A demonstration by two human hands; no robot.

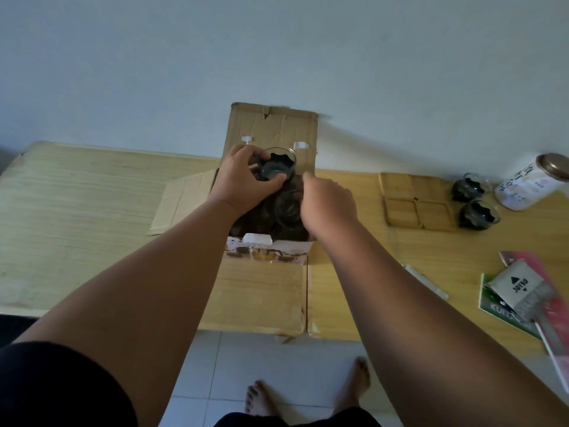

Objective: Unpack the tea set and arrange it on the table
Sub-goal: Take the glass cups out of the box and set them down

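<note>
The left stretch of the surface [92,195] shows plain wood; the set is gathering on the right instead. In the middle stands the open cardboard box [274,127], side flaps spread and the far flap upright.

At the box's far left corner the left hand [243,183] has fingers and thumb curled round a glass cup [275,167] with a dark scalloped holder, held at the mouth of the box. The step in hand looks like lifting this cup clear. It should go best with the grip kept round the body and holder together rather than the rim alone. The lift should be straight up, because more dark glassware [286,211] is packed close underneath and the far flap stands just behind.

The right hand [328,204] is over the box's right side, its back to the camera and fingers bent downward. I cannot tell whether it has hold of anything. It would probably serve best steadying the box or the pieces left inside.

Further right lies a wooden tray [400,186] with square recesses. Two matching cups [468,186] [478,214] stand just to its right on the surface, not in the recesses. This cup likely belongs with them. It should be carried over the tray, set down upright and kept a little apart from its neighbours so glass does not knock glass.

A lidded jar [529,183] lies tilted at the far right, near those cups, and is worth avoiding.
</note>
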